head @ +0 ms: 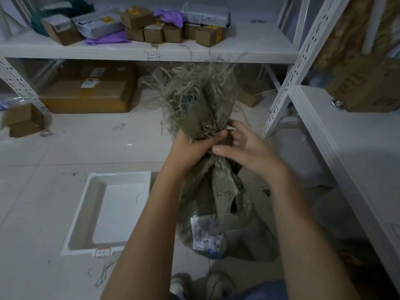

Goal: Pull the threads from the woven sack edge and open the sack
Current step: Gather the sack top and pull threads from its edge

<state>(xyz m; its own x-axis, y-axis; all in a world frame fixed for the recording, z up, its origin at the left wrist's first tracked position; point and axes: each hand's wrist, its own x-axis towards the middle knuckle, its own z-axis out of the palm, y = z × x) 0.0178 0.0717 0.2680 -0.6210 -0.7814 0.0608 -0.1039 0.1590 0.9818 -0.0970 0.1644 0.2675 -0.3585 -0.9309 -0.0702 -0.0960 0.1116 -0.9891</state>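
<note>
An olive-green woven sack (225, 204) stands upright on the floor between my arms, with a white shipping label (205, 234) on its front. Its neck is bunched tight, and above it the frayed top (194, 92) fans out in a mass of loose pale threads. My left hand (194, 144) is clenched around the neck from the left. My right hand (244, 148) sits against the neck from the right, fingers curled in at the knot and partly spread; whether they pinch a thread is hidden.
A white plastic tray (86, 213) lies on the tiled floor to the left with a loose thread in it. White metal shelving (151, 53) at the back holds small cardboard boxes and purple bags. Another rack (324, 109) stands close on the right. More thread scraps (104, 276) lie near my shoes.
</note>
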